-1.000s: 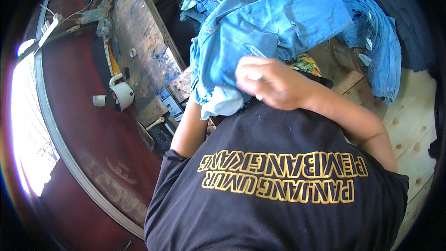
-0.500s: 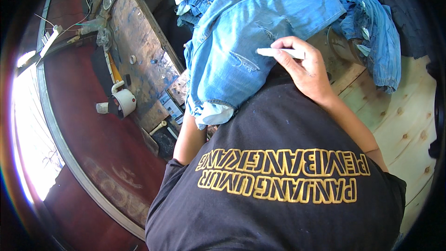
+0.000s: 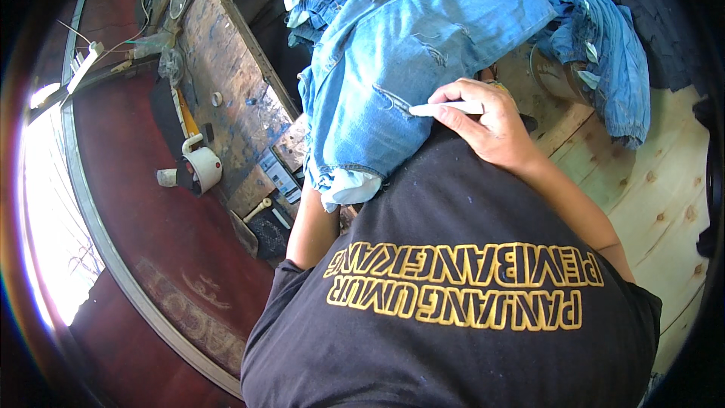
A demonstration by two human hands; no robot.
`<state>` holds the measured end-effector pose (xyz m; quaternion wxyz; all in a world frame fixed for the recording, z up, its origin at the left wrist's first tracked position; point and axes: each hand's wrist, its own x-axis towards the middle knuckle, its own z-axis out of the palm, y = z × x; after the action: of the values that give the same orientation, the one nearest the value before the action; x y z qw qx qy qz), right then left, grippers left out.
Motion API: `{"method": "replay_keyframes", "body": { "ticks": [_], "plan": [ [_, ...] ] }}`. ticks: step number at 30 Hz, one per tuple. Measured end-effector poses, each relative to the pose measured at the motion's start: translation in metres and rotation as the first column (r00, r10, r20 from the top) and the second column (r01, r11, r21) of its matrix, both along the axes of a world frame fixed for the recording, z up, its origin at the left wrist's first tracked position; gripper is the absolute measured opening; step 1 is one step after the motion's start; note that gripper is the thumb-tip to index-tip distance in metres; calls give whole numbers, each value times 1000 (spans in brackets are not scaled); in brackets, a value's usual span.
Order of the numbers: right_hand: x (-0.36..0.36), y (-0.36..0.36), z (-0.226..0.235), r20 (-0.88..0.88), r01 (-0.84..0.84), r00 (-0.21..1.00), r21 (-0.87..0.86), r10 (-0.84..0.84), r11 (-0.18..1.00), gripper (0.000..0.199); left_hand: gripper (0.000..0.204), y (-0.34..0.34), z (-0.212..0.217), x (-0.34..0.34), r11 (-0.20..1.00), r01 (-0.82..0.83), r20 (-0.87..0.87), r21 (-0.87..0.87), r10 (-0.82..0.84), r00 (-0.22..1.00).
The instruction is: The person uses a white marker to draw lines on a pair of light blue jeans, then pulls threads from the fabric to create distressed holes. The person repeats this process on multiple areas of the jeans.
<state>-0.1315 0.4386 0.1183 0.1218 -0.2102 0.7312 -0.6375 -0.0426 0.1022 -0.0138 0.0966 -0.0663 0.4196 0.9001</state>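
A person in a black T-shirt with yellow lettering bends over a pair of light blue jeans draped across a worn wooden surface, the right hand closed around a slim white marking stick whose tip touches the denim beside a frayed tear. The left hand cannot be seen (only the bare upper arm shows, running under the hem of the jeans), so whether it grips anything cannot be told. More blue denim garments lie heaped beyond and to the right, partly over pale wooden planks. To the left, at the edge of the paint-stained surface, a white roll of tape hangs near a yellow-handled tool, above a dark red floor that catches bright daylight from the far left
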Motion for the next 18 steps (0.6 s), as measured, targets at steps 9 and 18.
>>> {"method": "replay_keyframes", "body": {
  "ticks": [9, 18],
  "plan": [
    [2, 3, -4, 146, 214, 970, -119, -196, 970, 18, 45, 13, 1, -10, 996, 41, -25, -81, -43, 999],
    [-1, 5, -1, 8, -30, 999, -56, 31, 998, 17, 45, 21, 2, -11, 986, 41, -38, -163, -47, 998]
  ]
}}
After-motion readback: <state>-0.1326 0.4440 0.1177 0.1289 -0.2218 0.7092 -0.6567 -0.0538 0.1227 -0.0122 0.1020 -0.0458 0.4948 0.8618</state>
